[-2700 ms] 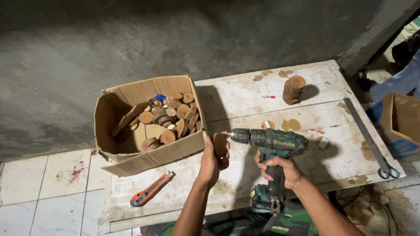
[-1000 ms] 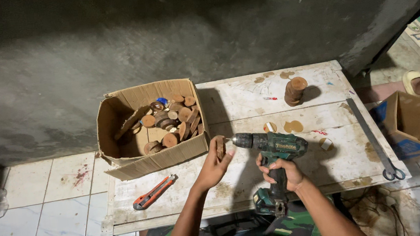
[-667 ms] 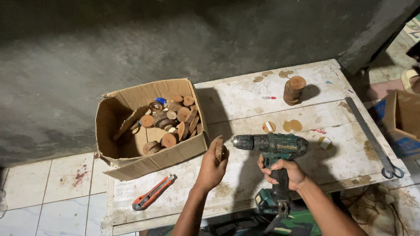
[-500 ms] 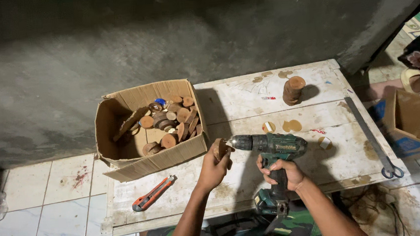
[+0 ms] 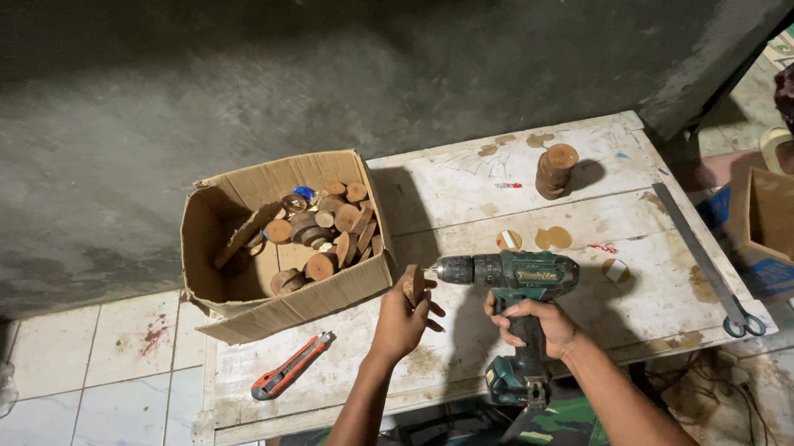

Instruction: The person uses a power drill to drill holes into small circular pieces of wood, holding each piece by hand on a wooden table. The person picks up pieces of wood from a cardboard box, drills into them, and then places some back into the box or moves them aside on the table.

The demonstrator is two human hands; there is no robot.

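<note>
Left hand point(image 5: 403, 319) pinching small round brown wooden disc point(image 5: 413, 284) upright over the worn white table point(image 5: 469, 184); brought back against the bit of green cordless drill point(image 5: 513, 278), right hand point(image 5: 535, 321) wrapped round its grip; drilling apparently resuming.

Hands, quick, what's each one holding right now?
Left hand: closed on a small wooden disc.
Right hand: closed around the green cordless drill.

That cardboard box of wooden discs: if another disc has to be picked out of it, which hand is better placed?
Probably the left hand. It is on the side of the cardboard box and pinches only a small wooden disc. The right hand is farther away and wrapped around the handle of the green drill.
</note>
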